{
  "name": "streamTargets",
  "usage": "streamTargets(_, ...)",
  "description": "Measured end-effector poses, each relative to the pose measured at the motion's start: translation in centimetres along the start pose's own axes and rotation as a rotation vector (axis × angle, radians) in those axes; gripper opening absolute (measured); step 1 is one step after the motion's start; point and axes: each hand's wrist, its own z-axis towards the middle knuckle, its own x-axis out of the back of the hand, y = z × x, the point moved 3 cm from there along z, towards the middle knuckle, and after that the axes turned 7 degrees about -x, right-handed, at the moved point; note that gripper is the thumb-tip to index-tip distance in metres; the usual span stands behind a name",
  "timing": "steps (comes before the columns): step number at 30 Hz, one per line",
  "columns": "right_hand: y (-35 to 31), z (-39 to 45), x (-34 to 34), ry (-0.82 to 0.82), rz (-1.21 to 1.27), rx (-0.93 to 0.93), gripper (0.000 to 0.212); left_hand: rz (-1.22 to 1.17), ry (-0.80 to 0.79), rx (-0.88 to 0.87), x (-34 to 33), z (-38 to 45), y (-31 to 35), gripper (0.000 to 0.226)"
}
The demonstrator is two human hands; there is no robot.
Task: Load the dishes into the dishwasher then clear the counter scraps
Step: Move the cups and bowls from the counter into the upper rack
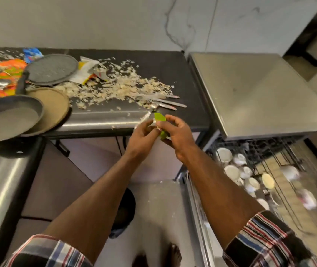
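Both hands meet just in front of the counter's [99, 120] front edge. My left hand [144, 135] pinches a metal utensil [146, 118] whose end sticks up to the left. My right hand [176, 135] holds a green-handled piece [160, 117] against it; what the green piece is I cannot tell. More cutlery [165, 103] lies on the counter among pale food scraps [115, 85]. A dark pan [9, 118], a tan plate [55, 108] and a grey round plate [51, 69] sit at the left. The open dishwasher rack [265, 170] at lower right holds white cups and dishes.
Torn snack wrappers [1, 78] lie at the far left of the counter, a white and yellow packet [85, 71] by the grey plate. A steel worktop [259, 93] covers the dishwasher. A dark bin [126, 209] stands on the floor below my arms. My bare foot [175, 255] shows at the bottom.
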Motion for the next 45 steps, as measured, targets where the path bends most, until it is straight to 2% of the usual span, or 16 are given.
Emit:
streamTargets(2,1.3,-1.2,2.6,0.053,0.017,0.027,0.044,0.012,0.014,0.005,-2.6,-1.5,-1.2,0.038)
streamTargets(3,1.8,-1.9,3.8,0.075,0.038,0.033,0.04,0.008,0.029,0.025,-4.0,-2.3,-1.7,0.041)
streamTargets(5,2.8,-3.1,6.2,0.1,0.111,0.007,0.027,-0.071,0.041,0.075,-7.0,-3.7,-2.5,0.033)
streamTargets(7,4.3,-4.2,9.1,0.114,0.271,-0.092,0.03,-0.207,0.058,0.158,-10.0,-5.2,-2.5,0.018)
streamTargets(10,6.3,-6.9,14.6,0.118,0.464,-0.215,0.037,-0.317,0.024,0.28,-14.9,-7.2,-2.4,0.022)
streamTargets(12,7.6,-9.1,19.4,0.093,0.538,-0.234,0.043,-0.322,-0.008,0.331,-19.3,-9.0,-2.6,0.028)
streamTargets(14,8.5,-11.2,24.2,0.074,0.566,-0.246,0.04,-0.341,-0.038,0.34,-23.8,-11.1,-2.9,0.025)
streamTargets(18,10.0,-14.3,32.1,0.086,0.549,-0.287,0.037,-0.308,-0.104,0.313,-31.4,-13.9,-4.2,0.025)
streamTargets(21,10.8,-15.8,36.6,0.112,0.551,-0.32,0.034,-0.272,-0.046,0.361,-35.8,-14.5,-5.7,0.032)
streamTargets(24,11.6,-16.3,40.6,0.151,0.546,-0.333,0.036,-0.233,0.001,0.422,-39.4,-14.5,-7.3,0.024)
streamTargets(27,12.7,-15.9,43.7,0.164,0.559,-0.36,0.039,-0.209,-0.019,0.47,-42.4,-14.1,-9.2,0.02)
streamTargets(32,14.1,-15.0,48.7,0.161,0.559,-0.361,0.017,-0.171,-0.081,0.551,-47.4,-12.9,-12.2,0.02)
streamTargets(38,15.0,-12.3,54.1,0.138,0.474,-0.401,0.03,-0.113,-0.083,0.608,-52.9,-11.7,-13.0,0.018)
streamTargets(41,14.7,-9.4,57.4,0.099,0.426,-0.401,0.034,-0.044,-0.053,0.549,-55.9,-9.9,-13.9,0.032)
streamTargets(45,14.0,-5.7,62.8,0.13,0.278,-0.358,0.043,0.13,-0.009,0.463,-60.3,-8.1,-15.4,0.028)
